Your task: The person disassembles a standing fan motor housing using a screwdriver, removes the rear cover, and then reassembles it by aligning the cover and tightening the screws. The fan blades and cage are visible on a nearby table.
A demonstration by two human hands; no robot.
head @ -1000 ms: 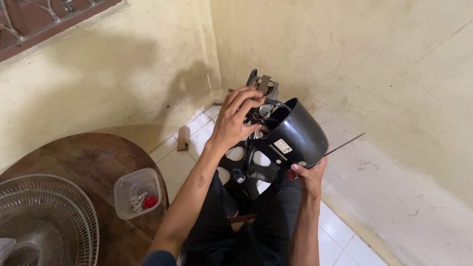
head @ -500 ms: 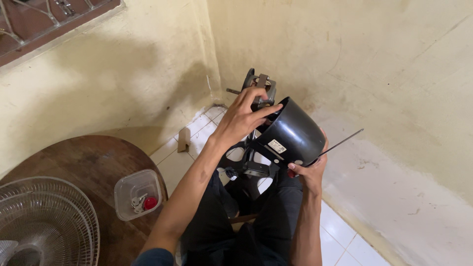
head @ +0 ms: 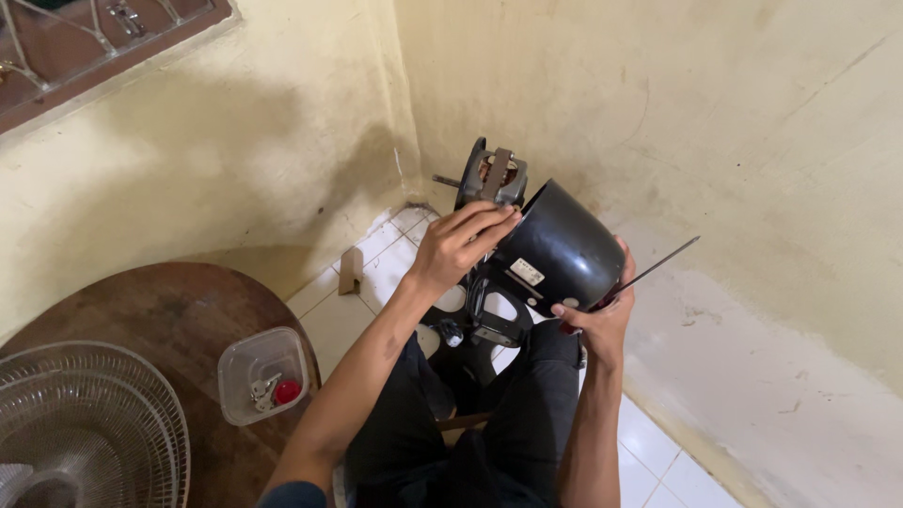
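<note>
We see our left hand (head: 458, 246) gripping the rim of a black, dome-shaped plastic fan motor cover (head: 557, 250), fingers curled over its edge just beside the exposed grey metal fan motor (head: 491, 178). Our right hand (head: 596, 312) cups the cover from below while pinching a thin metal screwdriver (head: 656, 271) that points up toward the wall. The cover sits above our lap, over the tiled floor (head: 369, 282). On the round brown wooden worktop (head: 169, 310) lie a clear plastic container (head: 264, 373) and a white wire fan grille (head: 85, 423).

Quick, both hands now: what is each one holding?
Left hand: closed on the rim of the black motor cover.
Right hand: supports the cover and grips a screwdriver.
</note>
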